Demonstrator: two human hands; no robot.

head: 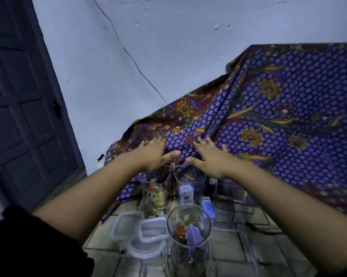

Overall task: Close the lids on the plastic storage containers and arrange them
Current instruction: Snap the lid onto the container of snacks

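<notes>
Both arms reach forward, away from the body. The left hand lies flat with fingers spread on the patterned cloth, and the right hand does the same just beside it. Neither grips anything; palms are down and open on the fabric.

The real work sits below the wrists. Two tall clear containers stand side by side under the hands: the left container with something colourful inside, the right container holding a pale box. Both look open at the top. Closer to the camera stands a round container, also open, with mixed contents. Left of it, on the tiled floor, a loose heap of lids lies stacked at angles.

These look like thin, light plastic, stiff at the rims but easy to tip, the tall ones especially. Their smooth walls are probably slippery, so steadying a body with one hand while the other presses a lid down at its edges seems the safest hold. The lids are likely springy and best taken by their rims.

Both hands are past the containers, over the cloth. The lids are well back, near the left elbow.
</notes>
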